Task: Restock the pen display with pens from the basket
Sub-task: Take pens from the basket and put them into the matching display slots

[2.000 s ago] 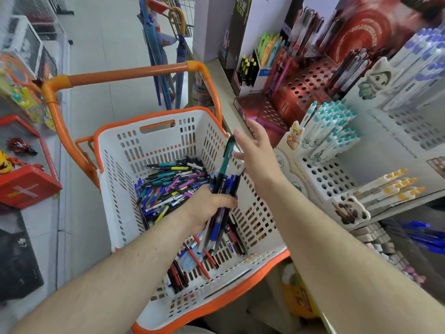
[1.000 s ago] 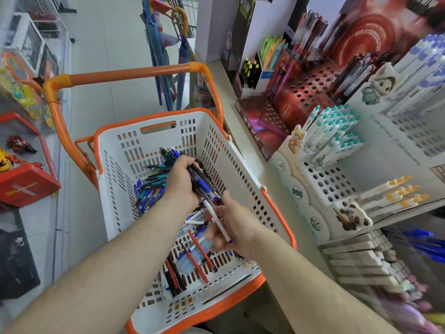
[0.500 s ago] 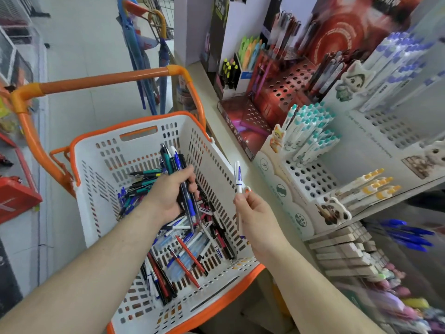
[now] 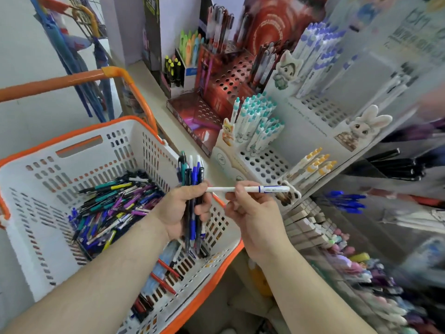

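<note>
My left hand (image 4: 183, 208) grips an upright bundle of pens (image 4: 192, 174), blue, black and teal, above the right side of the white basket (image 4: 72, 145). My right hand (image 4: 252, 213) pinches a white pen (image 4: 250, 189) held level, its capped end pointing right toward the white pen display (image 4: 265, 162). That display has perforated tiers holding teal-capped pens (image 4: 257, 119) and yellow-capped pens (image 4: 313, 162). Many loose pens (image 4: 113, 203) lie in the basket's bottom.
The basket has an orange rim and an orange handle (image 4: 72, 79). A red perforated pen stand (image 4: 226, 83) sits further back on the shelf. Blue-capped white pens (image 4: 315, 51) fill an upper tier. Erasers and small items (image 4: 310, 225) fill the lower shelf at right.
My right hand lifted a white pen out of the basket and turned it level, pointing at the display. My left hand rose with its bundle. The view swung right toward the shelves.
</note>
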Demonstrator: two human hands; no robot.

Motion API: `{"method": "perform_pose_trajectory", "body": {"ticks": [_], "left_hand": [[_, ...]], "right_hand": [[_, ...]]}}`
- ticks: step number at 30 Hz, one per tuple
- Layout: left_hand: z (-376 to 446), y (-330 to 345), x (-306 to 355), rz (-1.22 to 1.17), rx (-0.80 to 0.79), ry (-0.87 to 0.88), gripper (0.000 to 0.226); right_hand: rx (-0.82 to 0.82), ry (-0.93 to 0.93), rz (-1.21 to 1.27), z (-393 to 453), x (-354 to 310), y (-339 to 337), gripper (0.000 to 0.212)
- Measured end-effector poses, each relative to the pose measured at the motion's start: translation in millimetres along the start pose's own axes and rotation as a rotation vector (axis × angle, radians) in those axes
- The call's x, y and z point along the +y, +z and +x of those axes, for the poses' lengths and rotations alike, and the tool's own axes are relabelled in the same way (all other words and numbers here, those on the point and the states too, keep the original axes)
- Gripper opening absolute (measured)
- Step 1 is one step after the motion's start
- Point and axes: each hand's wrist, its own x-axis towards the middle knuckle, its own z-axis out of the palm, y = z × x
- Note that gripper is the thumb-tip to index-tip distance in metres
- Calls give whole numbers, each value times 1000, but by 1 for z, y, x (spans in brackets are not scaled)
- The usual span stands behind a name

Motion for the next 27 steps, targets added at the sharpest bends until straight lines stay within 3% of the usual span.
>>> {"method": "perform_pose_trajectory", "body": {"ticks": [2,7,13,19,23,27], "left_hand": [[9,15,-3,8,-38,8,53],[30,53,-11,2,-163,24,48],[56,117,-42,-147,-510,-85,25],[68,188,-81,30,-421,-159,43],[72,224,-107,31,-457,-166,29],[70,249,-124,173,-380,-148,12]], "right_hand": [[70,-17,45,-3,-12,-10,12],[372,-146,135,-16,-53,-56,16],[591,-289,114,-49,-83,-110,10],[764,-452,107,-91,-109,-168,16],[800,-543,125,-112,-121,-198,18],[945,-729,91,-138,-138,-231,19]]}}
